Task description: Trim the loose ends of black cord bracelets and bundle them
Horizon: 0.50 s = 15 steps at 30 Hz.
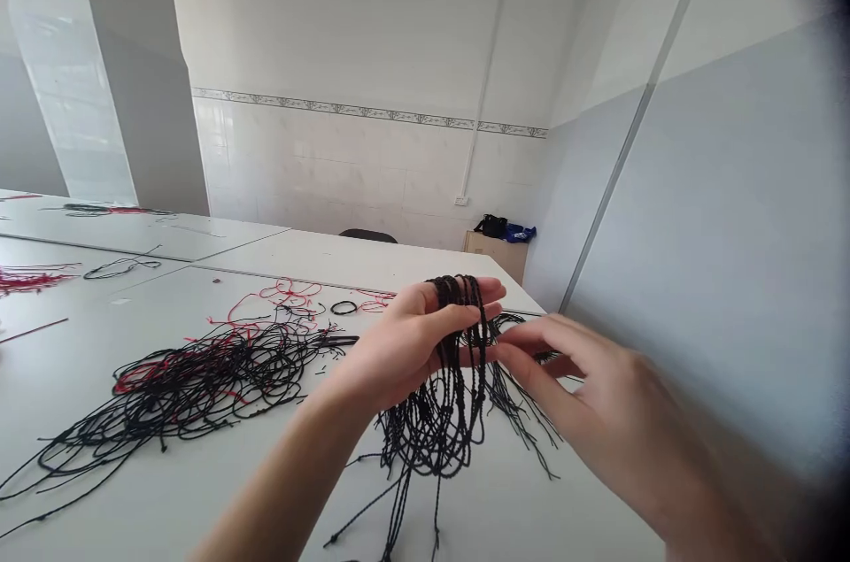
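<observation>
- Holding a bundle of black braided cords [454, 376] with the left hand [412, 323], looped over the fingers, thumb laid across to clamp down on the strands.
- Hanging close to upright along the long axis, with folded tops over the forefinger and strands running down past the palm.
- Spreading below the left hand into a tangle of rounded loops, then into loose tails pointing down and back toward the wearer, some slanting left.
- Suspended over the white table [531, 518]; cannot tell about contact at the lowest ends.
- Reaching in from the right with the right hand [598, 385], thumb and forefinger tips close together just beside the hanging strands; cannot tell whether pinching one.
- Lying between both hands, but borne by the left alone, as far as visible.
- Backed near the right fingertips by a second bunch of black cords [514, 403], fanned toward the lower right.
- Flanked on the left by a tangled pile of black cord [199, 367], mixed with red thread [292, 281].
</observation>
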Motion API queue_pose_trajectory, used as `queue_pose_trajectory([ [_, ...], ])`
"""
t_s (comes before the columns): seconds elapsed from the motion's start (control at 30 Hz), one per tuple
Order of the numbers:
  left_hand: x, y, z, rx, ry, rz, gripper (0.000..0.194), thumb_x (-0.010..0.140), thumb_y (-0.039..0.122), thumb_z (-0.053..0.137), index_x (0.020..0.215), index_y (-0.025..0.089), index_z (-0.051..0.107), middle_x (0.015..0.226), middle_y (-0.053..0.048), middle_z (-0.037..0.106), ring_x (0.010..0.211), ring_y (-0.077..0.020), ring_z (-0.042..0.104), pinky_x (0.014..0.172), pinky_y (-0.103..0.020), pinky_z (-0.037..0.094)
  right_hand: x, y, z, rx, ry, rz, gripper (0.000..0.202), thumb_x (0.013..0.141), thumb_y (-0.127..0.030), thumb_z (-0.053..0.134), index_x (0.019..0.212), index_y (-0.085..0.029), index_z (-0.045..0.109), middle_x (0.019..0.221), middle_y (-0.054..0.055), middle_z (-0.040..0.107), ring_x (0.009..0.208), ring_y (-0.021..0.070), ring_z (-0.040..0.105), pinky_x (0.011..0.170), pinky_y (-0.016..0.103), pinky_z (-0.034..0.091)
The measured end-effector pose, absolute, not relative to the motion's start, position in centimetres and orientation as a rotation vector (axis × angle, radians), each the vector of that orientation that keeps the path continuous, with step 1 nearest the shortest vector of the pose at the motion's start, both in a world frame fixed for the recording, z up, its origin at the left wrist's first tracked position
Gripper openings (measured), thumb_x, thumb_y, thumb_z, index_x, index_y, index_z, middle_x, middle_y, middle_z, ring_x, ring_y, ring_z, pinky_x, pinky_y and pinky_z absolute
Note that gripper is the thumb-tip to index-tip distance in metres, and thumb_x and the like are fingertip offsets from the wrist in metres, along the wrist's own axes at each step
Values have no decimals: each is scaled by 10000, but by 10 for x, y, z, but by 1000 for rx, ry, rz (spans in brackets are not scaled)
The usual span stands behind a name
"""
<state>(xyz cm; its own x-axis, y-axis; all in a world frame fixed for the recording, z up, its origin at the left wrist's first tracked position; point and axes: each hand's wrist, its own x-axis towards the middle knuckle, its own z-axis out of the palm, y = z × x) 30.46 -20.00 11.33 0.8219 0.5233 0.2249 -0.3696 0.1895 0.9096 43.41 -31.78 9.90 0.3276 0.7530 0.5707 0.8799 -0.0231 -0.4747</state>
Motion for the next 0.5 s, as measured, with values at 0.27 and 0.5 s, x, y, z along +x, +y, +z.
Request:
queue_pose_trajectory([
  [0.27,305,-201,111,1335,145,503,339,823,177,600,1155,128,651,1010,-131,682,966,-236,640,806,-340,503,424,-314,100,-1745,-1461,-152,252,893,-432,518,895,-245,686,811,-1,714,647,140,655,500,222,495],
  [0.5,304,-203,110,1328,90,460,338,819,186,611,1150,126,644,1023,-138,671,937,-241,649,810,-388,519,424,-316,100,-1729,-1374,-81,226,873,-430,564,803,-244,673,748,-12,704,648,143,652,541,225,490],
])
